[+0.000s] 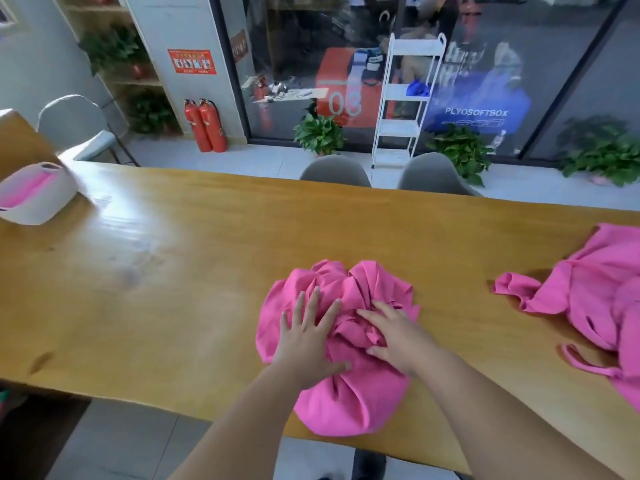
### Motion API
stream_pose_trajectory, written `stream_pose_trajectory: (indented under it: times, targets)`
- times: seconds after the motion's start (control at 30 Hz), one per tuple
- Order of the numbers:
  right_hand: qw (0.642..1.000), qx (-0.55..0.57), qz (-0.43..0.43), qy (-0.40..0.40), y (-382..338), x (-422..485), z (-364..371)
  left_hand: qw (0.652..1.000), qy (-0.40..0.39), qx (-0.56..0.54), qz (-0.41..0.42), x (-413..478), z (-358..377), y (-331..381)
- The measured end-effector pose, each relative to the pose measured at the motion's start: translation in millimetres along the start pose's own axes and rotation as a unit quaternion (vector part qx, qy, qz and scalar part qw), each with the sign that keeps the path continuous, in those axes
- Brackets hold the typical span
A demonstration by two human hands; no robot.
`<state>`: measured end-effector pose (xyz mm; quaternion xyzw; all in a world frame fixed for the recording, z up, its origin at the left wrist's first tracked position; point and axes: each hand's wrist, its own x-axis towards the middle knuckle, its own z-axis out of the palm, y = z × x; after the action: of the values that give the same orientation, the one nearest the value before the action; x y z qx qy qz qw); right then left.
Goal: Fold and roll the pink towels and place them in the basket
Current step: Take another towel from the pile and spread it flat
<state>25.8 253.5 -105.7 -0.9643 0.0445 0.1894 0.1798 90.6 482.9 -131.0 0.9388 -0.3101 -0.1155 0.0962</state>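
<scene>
Both forearms reach in from six o'clock onto a crumpled pink towel (pixel 341 358) bunched at the near edge of the counter (pixel 156 271). On its left side the left hand (pixel 306 341) lies flat, fingers (pixel 313 301) spread apart and pointing to twelve o'clock, gripping nothing. Over the creased middle sits the right hand (pixel 394 336), its fingers angled toward ten o'clock and lightly curled, pressing but not visibly pinching cloth. This heap has no clear long axis yet (folds radiate from under the right hand), so spreading it outward looks like the move needed. Toward three o'clock, well apart, lies a second pink towel (pixel 595 296), nearer the right hand. At ten o'clock, far off, the white basket (pixel 45 199) already shows pink inside, so the left hand is the closer one for delivery.
</scene>
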Motion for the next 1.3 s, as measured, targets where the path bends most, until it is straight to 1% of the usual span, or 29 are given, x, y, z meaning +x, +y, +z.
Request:
stream_pose_trajectory:
  times: [0.1, 0.27, 0.33, 0.4, 0.5, 0.6, 0.7, 0.73, 0.8, 0.87, 1.0, 1.07, 1.13, 1.17, 1.23, 1.3]
  targets:
    - [1.000, 0.008, -0.018, 0.020, 16, 9, -5, 0.999, -0.033, 0.031, 0.029, 10, 4, 3]
    - [0.996, 0.031, -0.017, 0.084, 59, 24, -21, 0.993, -0.085, 0.075, -0.013, 37, 7, -12]
    - [0.991, 0.050, 0.009, 0.125, 78, 27, -28, 0.991, -0.089, 0.090, -0.037, 46, 5, -17]
    - [0.985, 0.068, 0.046, 0.148, 92, 29, -34, 0.989, -0.090, 0.099, -0.057, 57, 2, -19]
    - [0.983, 0.094, 0.054, 0.149, 99, 35, -39, 0.989, -0.082, 0.105, -0.070, 71, 1, -19]
    - [0.985, 0.094, 0.029, 0.140, 87, 47, -44, 0.989, -0.062, 0.129, -0.044, 84, 0, -19]
    - [0.993, 0.088, -0.002, 0.072, 69, 63, -49, 0.987, -0.016, 0.159, 0.022, 88, 2, -26]
    - [0.996, 0.079, -0.014, 0.047, 65, 68, -47, 0.988, -0.006, 0.153, 0.031, 86, 3, -30]
    - [0.998, 0.057, -0.032, 0.014, 62, 76, -39, 0.992, -0.008, 0.128, 0.016, 81, 5, -41]
    - [0.998, 0.041, -0.032, 0.019, 61, 82, -31, 0.994, -0.024, 0.106, -0.006, 76, 3, -55]
    - [0.997, 0.052, -0.019, 0.060, 57, 95, -30, 0.997, -0.054, 0.058, -0.013, 73, -5, -64]
    - [0.992, 0.097, 0.001, 0.075, 51, 101, -35, 0.998, -0.021, 0.055, -0.001, 76, -10, -63]
    - [0.978, 0.172, 0.034, 0.108, 44, 109, -48, 0.997, 0.064, 0.045, 0.025, 84, -15, -65]
    - [0.968, 0.205, 0.050, 0.135, 41, 113, -56, 0.994, 0.103, 0.030, 0.024, 91, -21, -68]
    - [0.947, 0.247, 0.073, 0.194, 37, 120, -80, 0.989, 0.143, -0.028, -0.010, 108, -39, -75]
    - [0.924, 0.287, 0.096, 0.235, 31, 122, -107, 0.983, 0.154, -0.082, -0.062, 124, -64, -82]
